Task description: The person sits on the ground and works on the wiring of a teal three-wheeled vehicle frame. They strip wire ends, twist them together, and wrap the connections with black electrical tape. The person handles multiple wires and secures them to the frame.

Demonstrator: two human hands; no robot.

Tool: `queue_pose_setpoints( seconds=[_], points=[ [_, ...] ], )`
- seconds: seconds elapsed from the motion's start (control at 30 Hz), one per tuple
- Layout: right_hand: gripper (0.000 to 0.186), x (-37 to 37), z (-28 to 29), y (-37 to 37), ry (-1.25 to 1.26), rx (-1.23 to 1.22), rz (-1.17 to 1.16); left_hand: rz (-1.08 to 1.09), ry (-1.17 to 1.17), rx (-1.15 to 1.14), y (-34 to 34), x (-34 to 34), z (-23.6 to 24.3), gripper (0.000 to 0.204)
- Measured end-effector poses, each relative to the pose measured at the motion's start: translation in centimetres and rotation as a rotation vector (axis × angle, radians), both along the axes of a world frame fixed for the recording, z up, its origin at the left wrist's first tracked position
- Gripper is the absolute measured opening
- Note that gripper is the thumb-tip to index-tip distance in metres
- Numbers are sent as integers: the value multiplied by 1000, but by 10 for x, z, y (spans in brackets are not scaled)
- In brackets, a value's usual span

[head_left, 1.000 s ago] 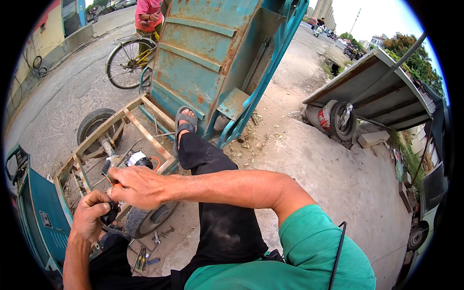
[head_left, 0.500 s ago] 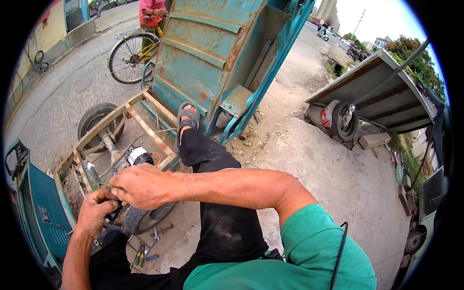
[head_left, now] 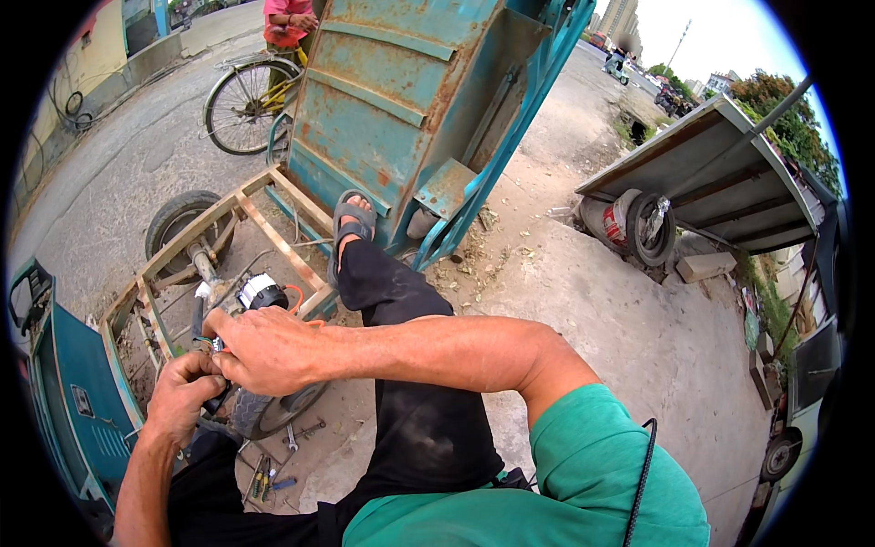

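Both my hands meet over the tricycle's bare metal frame [head_left: 290,251]. My left hand [head_left: 180,397] is closed, fingers and thumb pinched around a small black part [head_left: 216,401], mostly hidden by the hand. Just above it, my right hand [head_left: 269,348] pinches thin coloured wires [head_left: 216,345], its fingertips nearly touching the left ones. A dark cable [head_left: 198,314] with a whitish end stands up beside the fingers. Behind the right hand sits a round motor [head_left: 262,292], silver and black, with an orange wire [head_left: 297,294] next to it.
A rusty teal cargo bed [head_left: 365,100] stands tipped up ahead, my sandalled foot [head_left: 354,223] against it. Wheels [head_left: 292,410] flank the frame. Screwdrivers or pliers [head_left: 262,479] and a wrench [head_left: 292,439] lie on the ground. Beyond are a bicycle [head_left: 246,108] and a person in pink [head_left: 290,23].
My right hand has shifted slightly, and more of the coloured wires shows at its fingertips. The dark cable beside it now stands more upright. The left hand has barely moved.
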State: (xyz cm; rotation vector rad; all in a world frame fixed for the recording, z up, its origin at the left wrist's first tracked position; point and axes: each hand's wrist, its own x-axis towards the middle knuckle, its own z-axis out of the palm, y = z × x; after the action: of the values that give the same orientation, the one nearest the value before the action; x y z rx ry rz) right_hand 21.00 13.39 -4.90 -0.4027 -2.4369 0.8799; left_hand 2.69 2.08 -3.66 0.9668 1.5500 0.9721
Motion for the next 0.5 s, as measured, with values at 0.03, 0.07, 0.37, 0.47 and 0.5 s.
queue_pose_setpoints(
  seconds=[0.03,0.07,0.37,0.47,0.5],
  points=[
    [30,0,-1,1,-4,-12,10,-3,-22,-20,1,3,3,13],
    [29,0,1,2,-6,-21,24,-16,-3,0,0,1,0,13],
    [23,-2,2,9,-28,58,15,-189,-183,265,-8,-10,8,22],
    [24,0,6,6,-40,53,45,-109,-130,292,-11,-17,-1,21],
    [25,2,8,5,-62,43,64,-85,-147,303,-10,-14,2,20]
  ],
)
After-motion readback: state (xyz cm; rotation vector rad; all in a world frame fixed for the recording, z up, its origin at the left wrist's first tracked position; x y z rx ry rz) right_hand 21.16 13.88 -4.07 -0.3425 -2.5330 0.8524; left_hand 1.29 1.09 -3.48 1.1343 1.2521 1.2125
